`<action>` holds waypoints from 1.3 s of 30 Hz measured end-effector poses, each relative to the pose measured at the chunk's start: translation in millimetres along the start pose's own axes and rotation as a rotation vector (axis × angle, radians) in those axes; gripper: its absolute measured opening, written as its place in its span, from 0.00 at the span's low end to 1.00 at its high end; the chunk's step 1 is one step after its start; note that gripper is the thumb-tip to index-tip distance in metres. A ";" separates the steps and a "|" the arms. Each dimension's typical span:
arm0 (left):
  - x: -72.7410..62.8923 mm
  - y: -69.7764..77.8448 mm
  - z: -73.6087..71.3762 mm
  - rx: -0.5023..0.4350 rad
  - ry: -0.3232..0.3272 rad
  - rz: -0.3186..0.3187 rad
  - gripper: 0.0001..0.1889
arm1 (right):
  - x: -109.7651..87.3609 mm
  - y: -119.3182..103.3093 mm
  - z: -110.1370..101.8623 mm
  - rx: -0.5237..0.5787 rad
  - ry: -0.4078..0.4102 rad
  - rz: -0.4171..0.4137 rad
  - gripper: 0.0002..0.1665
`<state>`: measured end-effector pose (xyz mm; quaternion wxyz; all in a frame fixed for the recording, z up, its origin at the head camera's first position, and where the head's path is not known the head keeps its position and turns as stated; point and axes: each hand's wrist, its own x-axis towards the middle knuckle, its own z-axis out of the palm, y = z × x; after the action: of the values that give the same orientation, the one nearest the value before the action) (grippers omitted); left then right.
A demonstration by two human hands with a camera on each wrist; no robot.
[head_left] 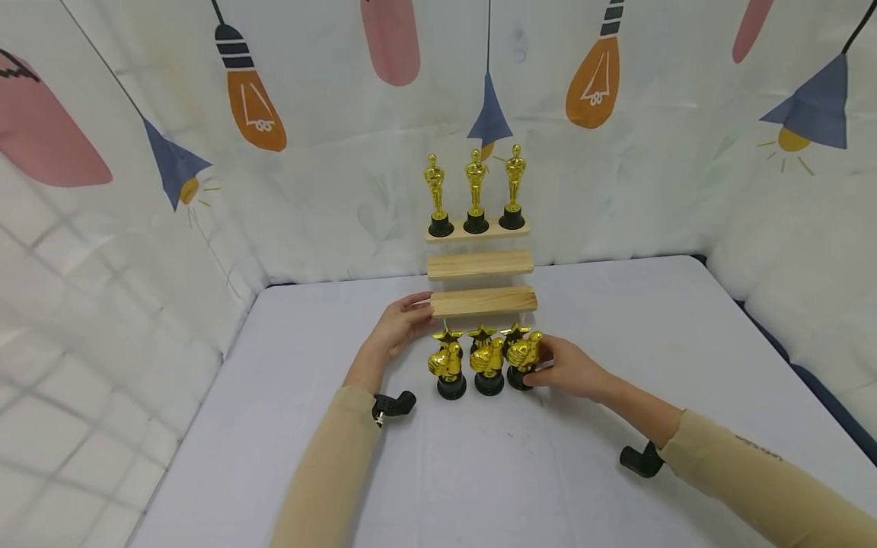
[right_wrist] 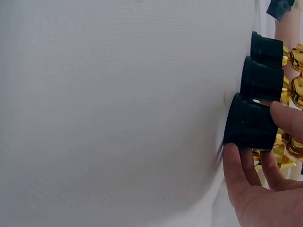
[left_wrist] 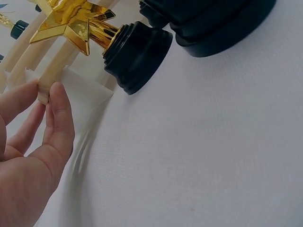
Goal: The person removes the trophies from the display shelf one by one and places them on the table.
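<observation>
My left hand (head_left: 404, 323) pinches the left end of the lowest board (head_left: 484, 302) between thumb and fingertips, and the wood there is pale, smooth and square-edged. My right hand (head_left: 570, 371) is well apart from it, thumb and fingers closed round the black base of the right-hand fist trophy (head_left: 524, 350). That trophy is at the right end of the front row on the white cloth (head_left: 521, 479), toward the table's far edge; I cannot tell whether its base touches the cloth. Its top is shiny gold, moulded like a fist with the thumb up. Two matching trophies (head_left: 487, 359) stand upright to its left, on round, stepped black bases. Just behind them are three star trophies (head_left: 483, 332), gold and sharp-pointed, in front of the lowest board. Above that board comes the middle board (head_left: 480, 264), bare and streaked with grain, then the top board (head_left: 494, 231), where three slim figure trophies (head_left: 475, 183) stand upright in a row from left end to right end. Behind the far edge hangs wrinkled white fabric (head_left: 329, 183) printed with orange bulbs and blue lamps.
</observation>
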<state>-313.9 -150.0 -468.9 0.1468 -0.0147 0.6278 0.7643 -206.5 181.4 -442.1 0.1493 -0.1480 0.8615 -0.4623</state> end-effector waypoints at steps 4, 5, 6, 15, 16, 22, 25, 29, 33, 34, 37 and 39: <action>-0.5 0.4 0.1 0.008 -0.002 0.002 0.27 | -0.9 -1.0 -0.7 0.009 -0.008 0.000 0.33; -0.6 0.5 0.1 0.011 -0.002 0.001 0.27 | -1.1 -0.9 -1.2 0.012 -0.012 -0.003 0.34; -0.7 0.6 0.0 0.013 -0.001 0.000 0.27 | -1.4 -0.5 -1.7 0.018 -0.015 -0.006 0.35; -2.0 0.2 0.6 0.011 0.001 -0.004 0.26 | -4.5 0.5 -14.6 0.033 -0.041 -0.013 0.29; -2.1 0.0 0.5 0.014 -0.001 -0.004 0.26 | -5.0 0.1 -17.4 0.031 -0.045 -0.017 0.30; -0.7 -1.2 -0.4 0.018 0.000 0.007 0.27 | -3.9 -3.2 -39.5 0.003 -0.057 -0.072 0.28; 0.3 -1.5 -0.6 0.018 0.002 0.006 0.27 | 0.6 -4.2 -51.8 -0.024 -0.037 -0.079 0.25; 0.3 -1.0 -0.8 0.020 0.000 0.000 0.27 | 7.6 -7.6 -68.0 -0.036 0.008 -0.080 0.24; -0.5 -0.2 -0.9 0.020 0.000 -0.003 0.27 | 14.7 -12.9 -80.4 -0.020 0.042 -0.070 0.23; -0.8 -0.2 -0.9 0.020 0.000 -0.004 0.27 | 16.5 -14.5 -82.7 -0.017 0.050 -0.063 0.23; -1.2 0.2 -0.5 0.021 -0.001 -0.003 0.27 | 23.3 -19.9 -88.8 -0.002 0.075 -0.050 0.24; -1.2 0.5 0.1 0.016 0.000 0.001 0.26 | 29.6 -23.8 -93.3 0.020 0.091 -0.038 0.24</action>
<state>-312.8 -150.3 -468.2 0.1465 -0.0132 0.6339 0.7593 -267.5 227.4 -376.4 0.1029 -0.1415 0.8598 -0.4798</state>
